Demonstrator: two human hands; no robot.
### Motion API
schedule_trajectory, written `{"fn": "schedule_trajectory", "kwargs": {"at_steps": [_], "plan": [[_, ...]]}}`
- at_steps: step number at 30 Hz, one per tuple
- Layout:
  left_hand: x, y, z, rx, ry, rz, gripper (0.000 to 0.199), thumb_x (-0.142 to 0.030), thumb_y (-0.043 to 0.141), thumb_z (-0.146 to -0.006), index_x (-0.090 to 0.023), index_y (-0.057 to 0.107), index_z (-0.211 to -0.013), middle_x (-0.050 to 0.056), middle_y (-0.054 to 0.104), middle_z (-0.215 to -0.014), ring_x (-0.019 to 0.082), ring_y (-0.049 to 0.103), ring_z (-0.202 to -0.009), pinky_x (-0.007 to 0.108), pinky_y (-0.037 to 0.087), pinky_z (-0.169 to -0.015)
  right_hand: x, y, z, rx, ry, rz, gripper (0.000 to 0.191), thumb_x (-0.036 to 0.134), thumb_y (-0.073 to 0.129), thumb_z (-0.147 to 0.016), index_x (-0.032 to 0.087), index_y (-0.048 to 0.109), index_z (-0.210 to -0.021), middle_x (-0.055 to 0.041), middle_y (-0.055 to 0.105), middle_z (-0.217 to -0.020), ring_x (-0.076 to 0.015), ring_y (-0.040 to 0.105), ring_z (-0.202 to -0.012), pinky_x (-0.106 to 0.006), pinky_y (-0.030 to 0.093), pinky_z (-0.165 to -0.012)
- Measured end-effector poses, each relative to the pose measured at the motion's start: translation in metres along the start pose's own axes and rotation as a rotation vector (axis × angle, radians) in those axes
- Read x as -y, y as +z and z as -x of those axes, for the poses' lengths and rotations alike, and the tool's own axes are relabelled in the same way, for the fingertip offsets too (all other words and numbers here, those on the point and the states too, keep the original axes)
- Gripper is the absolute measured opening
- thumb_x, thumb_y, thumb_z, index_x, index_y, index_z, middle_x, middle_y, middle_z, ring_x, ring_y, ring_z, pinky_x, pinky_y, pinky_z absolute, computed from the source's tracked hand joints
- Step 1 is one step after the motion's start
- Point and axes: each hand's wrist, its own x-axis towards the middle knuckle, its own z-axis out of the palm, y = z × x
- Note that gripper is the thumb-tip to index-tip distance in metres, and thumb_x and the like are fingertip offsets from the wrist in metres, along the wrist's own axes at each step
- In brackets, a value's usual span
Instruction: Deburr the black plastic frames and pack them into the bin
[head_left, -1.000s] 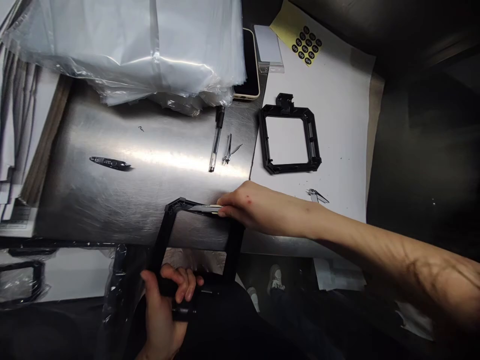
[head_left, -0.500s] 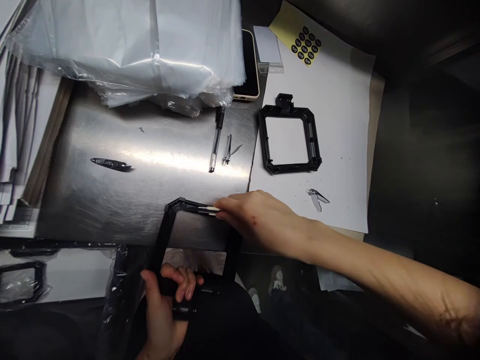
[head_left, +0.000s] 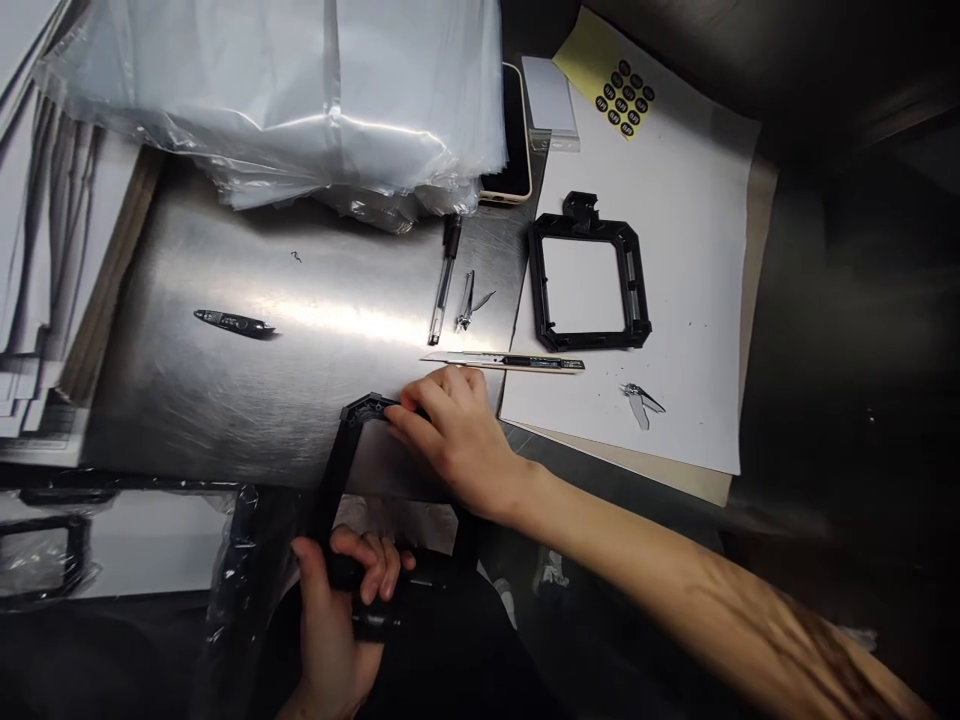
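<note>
A black plastic frame (head_left: 339,470) is held at the table's near edge, tilted. My left hand (head_left: 337,620) is closed round its lower side, next to a dark cylindrical part. My right hand (head_left: 457,435) pinches the upper side of this frame near its corner, hiding part of that bar. Just beyond my right knuckles lies a slim craft knife (head_left: 517,361), blade out to the left, across the metal and the white paper. A second black frame (head_left: 634,285) with a clip-like tab rests flat on the paper.
Nail clippers (head_left: 466,305) and a pen (head_left: 445,280) lie on the metal table (head_left: 322,360); more clippers (head_left: 643,404) are on the white paper (head_left: 690,280). Plastic bags (head_left: 285,90) partly cover a phone (head_left: 516,140). A black cutter (head_left: 234,323) lies left, and a sticker sheet (head_left: 581,45) farther back.
The craft knife now lies on the table; before, a pale slim tool was in my right fingers. My right hand has shifted left along the frame's upper side. My left hand keeps its hold.
</note>
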Motion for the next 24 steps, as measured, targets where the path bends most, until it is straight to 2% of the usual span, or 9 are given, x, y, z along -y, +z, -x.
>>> {"fn": "schedule_trajectory", "kwargs": {"at_steps": [6, 13, 17, 19, 21, 22, 23, 24], "plan": [[-0.001, -0.001, 0.002, -0.025, -0.048, -0.004, 0.051, -0.058, 0.031, -0.072, -0.018, 0.054, -0.05, -0.004, 0.036, -0.038, 0.011, 0.04, -0.045, 0.031, 0.04, -0.063, 0.003, 0.013, -0.003, -0.074, -0.059, 0.019, 0.016, 0.013, 0.044, -0.079, 0.015, 0.056, -0.069, -0.0009, 0.053, -0.071, -0.0158, 0.037, -0.071, -0.031, 0.022, -0.063], [0.0, -0.002, 0.001, 0.003, -0.032, 0.022, 0.052, -0.058, 0.031, -0.072, -0.017, 0.055, -0.05, -0.004, 0.037, -0.037, 0.011, 0.039, -0.043, 0.03, 0.041, -0.061, 0.009, 0.023, -0.004, -0.152, -0.028, 0.08, 0.013, 0.011, 0.045, -0.077, 0.014, 0.054, -0.067, -0.0016, 0.054, -0.07, -0.0162, 0.036, -0.068, -0.032, 0.022, -0.061], [0.0, 0.0, 0.0, -0.01, -0.01, -0.012, 0.053, -0.057, 0.03, -0.072, -0.017, 0.054, -0.049, -0.004, 0.038, -0.036, 0.011, 0.039, -0.043, 0.032, 0.04, -0.06, 0.014, 0.028, -0.008, -0.255, 0.025, 0.001, 0.017, 0.013, 0.04, -0.08, 0.013, 0.051, -0.066, -0.0025, 0.052, -0.067, -0.0157, 0.037, -0.065, -0.033, 0.024, -0.062], [0.0, 0.0, 0.0, -0.012, -0.012, -0.002, 0.051, -0.057, 0.031, -0.072, -0.017, 0.054, -0.05, -0.004, 0.038, -0.036, 0.011, 0.039, -0.043, 0.032, 0.04, -0.061, 0.014, 0.02, -0.009, -0.351, 0.091, -0.16, 0.017, 0.015, 0.039, -0.08, 0.014, 0.049, -0.066, -0.0025, 0.05, -0.068, -0.0153, 0.038, -0.066, -0.034, 0.026, -0.063], [-0.001, 0.0, 0.0, -0.003, -0.015, 0.007, 0.051, -0.057, 0.031, -0.073, -0.017, 0.055, -0.05, -0.004, 0.038, -0.036, 0.011, 0.039, -0.043, 0.031, 0.04, -0.061, 0.01, 0.0, -0.006, -0.419, 0.176, -0.4, 0.013, 0.014, 0.039, -0.08, 0.015, 0.047, -0.069, -0.0026, 0.048, -0.071, -0.0148, 0.04, -0.07, -0.032, 0.03, -0.065], [-0.001, -0.001, 0.001, 0.003, -0.01, 0.003, 0.052, -0.057, 0.03, -0.073, -0.016, 0.054, -0.05, -0.004, 0.038, -0.037, 0.01, 0.039, -0.043, 0.031, 0.04, -0.061, 0.007, -0.014, -0.002, -0.396, 0.212, -0.521, 0.011, 0.013, 0.04, -0.079, 0.015, 0.046, -0.07, -0.0025, 0.047, -0.073, -0.0143, 0.041, -0.072, -0.031, 0.033, -0.065], [-0.001, -0.001, 0.001, 0.005, -0.001, -0.007, 0.054, -0.056, 0.028, -0.074, -0.016, 0.054, -0.049, -0.004, 0.037, -0.037, 0.01, 0.039, -0.043, 0.031, 0.04, -0.06, 0.003, -0.028, 0.003, -0.31, 0.224, -0.628, 0.011, 0.013, 0.04, -0.08, 0.015, 0.046, -0.071, -0.0024, 0.047, -0.074, -0.0136, 0.042, -0.072, -0.029, 0.035, -0.066], [-0.001, -0.002, 0.002, 0.005, 0.0, -0.018, 0.055, -0.056, 0.027, -0.075, -0.016, 0.054, -0.048, -0.004, 0.037, -0.037, 0.01, 0.039, -0.043, 0.031, 0.039, -0.06, -0.002, -0.042, 0.01, -0.148, 0.201, -0.714, 0.012, 0.013, 0.041, -0.08, 0.016, 0.047, -0.07, -0.0018, 0.047, -0.073, -0.0124, 0.044, -0.071, -0.027, 0.036, -0.065]]}}
